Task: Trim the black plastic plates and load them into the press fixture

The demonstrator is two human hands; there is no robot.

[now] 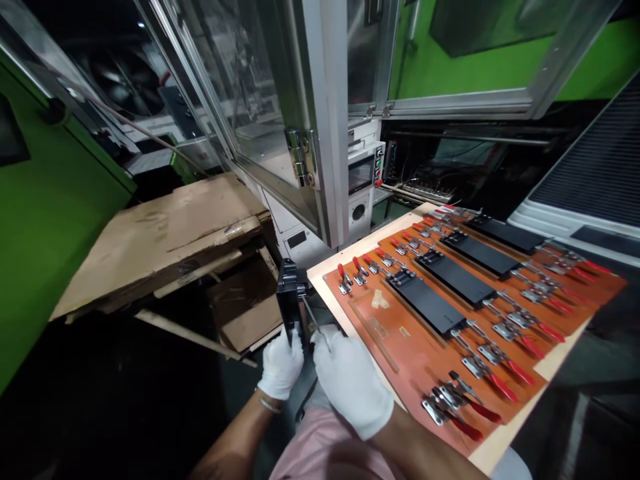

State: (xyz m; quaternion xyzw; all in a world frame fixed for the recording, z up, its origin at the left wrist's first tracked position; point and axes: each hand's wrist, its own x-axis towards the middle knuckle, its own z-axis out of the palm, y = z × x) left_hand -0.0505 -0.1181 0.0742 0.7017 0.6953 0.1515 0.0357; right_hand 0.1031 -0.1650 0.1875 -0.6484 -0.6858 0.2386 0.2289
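Note:
My left hand (283,363), in a white glove, is closed round the lower end of a black plastic part (289,293) held upright left of the board. Just to its right, my gloved right hand (350,380) grips a thin metal tool (311,313) that points up toward the part's side. Several flat black panels, the nearest one (427,305) among them, lie clamped on an orange fixture board (370,340) to the right. Its near-left slot holds no panel, and the red-handled clamps (453,407) there stand loose.
Cardboard (170,227) covers a worktable at the left. A metal-framed clear door (327,120) hangs in front, above the part. Green machines stand on both sides, and a white control box (363,173) with buttons is behind the board.

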